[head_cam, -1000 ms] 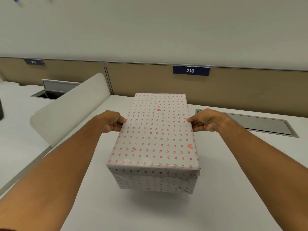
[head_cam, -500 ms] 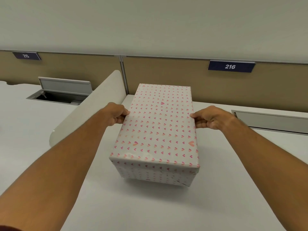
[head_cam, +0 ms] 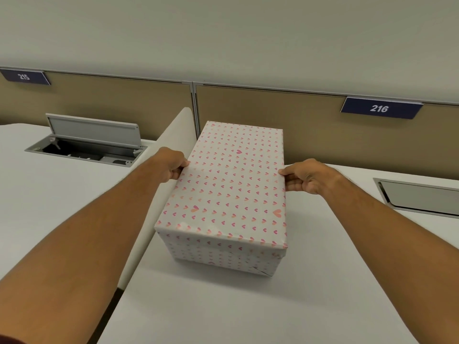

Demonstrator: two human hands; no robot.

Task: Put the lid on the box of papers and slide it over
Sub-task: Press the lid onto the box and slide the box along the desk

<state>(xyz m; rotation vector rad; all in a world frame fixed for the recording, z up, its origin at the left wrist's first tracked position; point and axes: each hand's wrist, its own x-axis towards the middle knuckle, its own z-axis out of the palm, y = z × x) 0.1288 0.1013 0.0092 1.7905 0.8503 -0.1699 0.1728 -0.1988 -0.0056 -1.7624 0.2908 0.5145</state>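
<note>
Already the lid (head_cam: 231, 180) sits square on the box (head_cam: 221, 256), its heart-patterned top covering the whole opening and its rim overlapping the box walls all round, so the papers inside are hidden and the covering step looks finished. The box rests on the white desk (head_cam: 248, 306), close beside the low white divider (head_cam: 159, 189) at the desk's left edge and short of the tan back panel (head_cam: 273, 125). Each hand grips a long side at about mid-length: the left hand (head_cam: 171, 167) has its thumb on the lid's upper edge with the fingers curled against the side below, and the right hand (head_cam: 308, 180) mirrors it, fingers closed narrowly on the opposite edge. Holding it at matching spots on both sides probably keeps the box from twisting as it is pushed, and pinching the lid's rim keeps the lid from riding up. What remains, I judge, is the slide itself; since the divider blocks the left, any sideways travel would have to go right, toward the closed cable hatch (head_cam: 419, 197).
</note>
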